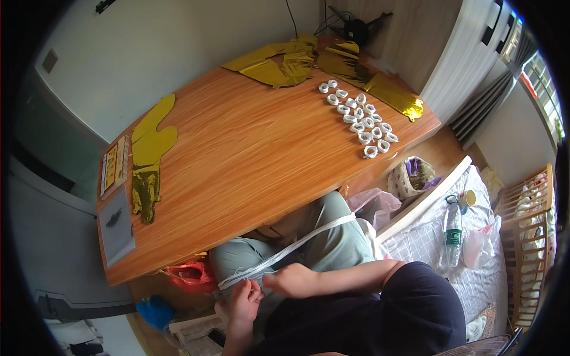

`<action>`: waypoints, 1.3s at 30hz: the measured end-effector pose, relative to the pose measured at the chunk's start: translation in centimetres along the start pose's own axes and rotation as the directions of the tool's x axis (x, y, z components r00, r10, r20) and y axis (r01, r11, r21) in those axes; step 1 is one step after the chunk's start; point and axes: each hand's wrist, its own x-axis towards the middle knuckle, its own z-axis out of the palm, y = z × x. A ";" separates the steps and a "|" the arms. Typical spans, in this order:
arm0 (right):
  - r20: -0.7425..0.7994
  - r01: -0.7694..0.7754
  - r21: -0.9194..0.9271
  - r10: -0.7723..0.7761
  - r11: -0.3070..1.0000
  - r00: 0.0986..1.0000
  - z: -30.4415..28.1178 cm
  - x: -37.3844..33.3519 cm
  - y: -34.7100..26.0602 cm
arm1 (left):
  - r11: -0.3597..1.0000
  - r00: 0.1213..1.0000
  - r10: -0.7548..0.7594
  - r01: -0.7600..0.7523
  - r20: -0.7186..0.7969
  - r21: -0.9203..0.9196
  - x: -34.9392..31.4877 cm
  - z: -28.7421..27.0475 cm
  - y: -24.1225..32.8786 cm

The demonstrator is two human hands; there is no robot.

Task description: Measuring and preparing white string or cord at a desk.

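A bundle of white string (297, 246) is stretched across both of my knees, its strands running side by side. My left hand (245, 299) is closed at the near left end of the bundle, with thumb and fingers pinched together on the string. Beside it on the right, my right hand (291, 280) is curled close to the strands. Its fingertips are partly hidden, and what they hold cannot be made out. Several small white string coils (365, 137) lie in loose rows on the right side of the wooden table (237, 154).
Gold foil balloons (155, 142) lie flat at the table's left and far edges, near a white sheet (117, 228). Below are a red bag (196, 276) and a patterned basket (404, 184). A bottle (452, 234) lies on the bed to my right, beside a wooden crib (528, 237).
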 end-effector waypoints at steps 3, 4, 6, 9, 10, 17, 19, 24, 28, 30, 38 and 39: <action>-0.082 -0.229 0.319 0.268 0.920 0.960 -1.2 0.9 0.4 | 0.808 1.000 0.023 -0.020 0.003 0.589 0.8 -2.6 0.0; -0.079 -0.231 0.319 0.269 0.919 0.960 -1.2 1.1 0.4 | 0.809 1.000 0.022 -0.019 0.002 0.587 0.9 -2.9 -0.4; -0.048 -0.072 0.633 0.131 0.771 0.990 -1.0 1.1 0.2 | 0.249 0.969 0.247 -0.077 0.014 0.965 1.1 -0.3 -0.6; 0.102 -0.114 0.488 0.073 0.865 0.992 -0.2 0.6 -0.1 | 0.352 0.922 0.381 -0.216 0.071 0.911 1.8 0.3 -1.5; 0.213 -0.148 0.387 0.069 0.910 0.975 -0.1 0.5 -0.2 | 0.404 0.890 0.437 -0.323 0.129 0.856 1.8 1.0 -1.4; 0.049 -0.013 0.887 -0.068 0.461 0.996 -0.9 0.6 3.9 | 0.993 0.979 0.119 -0.121 0.167 -0.002 1.3 -0.8 -2.1; 0.084 -0.103 0.960 0.082 0.262 0.993 -1.4 1.0 4.3 | 0.951 0.992 0.111 -0.124 0.063 0.282 1.1 0.7 -2.0; -0.036 0.050 0.757 -0.034 0.651 0.999 -3.4 0.9 -0.4 | 0.818 0.941 0.310 -0.190 -0.137 0.543 1.2 -1.6 -4.0; 0.128 -0.058 0.637 -0.031 0.769 0.991 -1.0 -0.9 0.5 | 0.926 0.925 0.302 -0.228 -0.231 0.299 1.6 2.0 -2.4; 0.143 -0.182 0.759 0.112 0.626 0.983 -0.2 -1.0 2.2 | 0.928 0.950 0.307 -0.314 0.066 0.203 2.5 1.2 -2.3; 0.127 -0.061 0.974 0.302 -0.220 0.945 -2.4 1.2 2.7 | 0.832 0.981 0.154 -0.192 0.115 0.521 1.9 2.1 -1.5; 0.076 -0.028 0.988 0.314 -0.154 0.946 -2.5 1.4 2.0 | 0.834 0.982 0.144 -0.188 0.124 0.519 1.9 1.9 -1.6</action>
